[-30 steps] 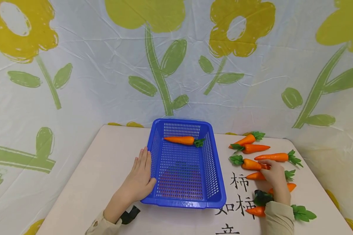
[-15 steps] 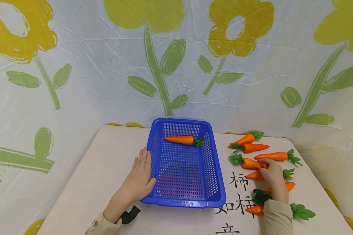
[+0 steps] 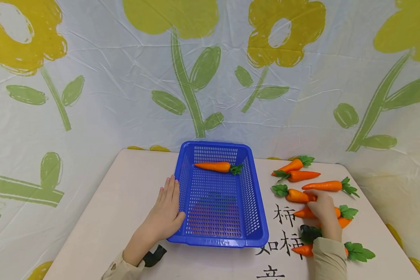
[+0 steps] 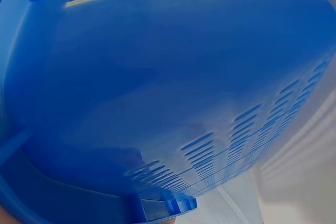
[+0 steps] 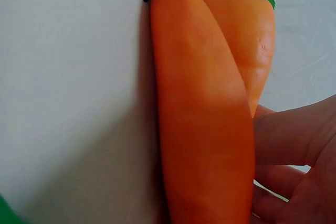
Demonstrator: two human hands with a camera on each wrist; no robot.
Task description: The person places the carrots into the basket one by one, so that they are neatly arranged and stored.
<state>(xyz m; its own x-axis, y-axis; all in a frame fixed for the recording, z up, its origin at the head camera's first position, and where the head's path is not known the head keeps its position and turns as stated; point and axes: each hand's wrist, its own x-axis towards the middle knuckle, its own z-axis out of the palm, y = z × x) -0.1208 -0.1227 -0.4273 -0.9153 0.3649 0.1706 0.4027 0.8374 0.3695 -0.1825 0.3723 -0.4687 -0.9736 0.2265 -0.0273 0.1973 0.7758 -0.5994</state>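
A blue plastic basket (image 3: pixel 221 242) stands in the middle of the table, with one orange carrot (image 3: pixel 213 167) lying across its far end. Against the basket's left side rests my left hand (image 3: pixel 166 212), fingers straight; the left wrist view is filled by the basket's wall (image 4: pixel 157 77). At the right, my right hand (image 3: pixel 323 208) pinches the narrow end of a leafy carrot (image 3: pixel 295 195) whose greens point left. Another carrot (image 3: pixel 302 212) lies partly hidden under this hand. In the right wrist view that nearer carrot (image 5: pixel 202 103) covers part of the pinched carrot (image 5: pixel 244 30).
Several more carrots lie right of the basket: a pair (image 3: pixel 303 176) at the back, one (image 3: pixel 325 186) behind my right hand, others (image 3: pixel 304 250) near the sleeve. Black characters (image 3: pixel 284 216) mark the tabletop. A flower-printed sheet (image 3: pixel 133 70) hangs behind the table.
The carrot under my right hand has shifted slightly to the right and toward me. My right hand has moved very slightly; the left hand and basket stay in place.
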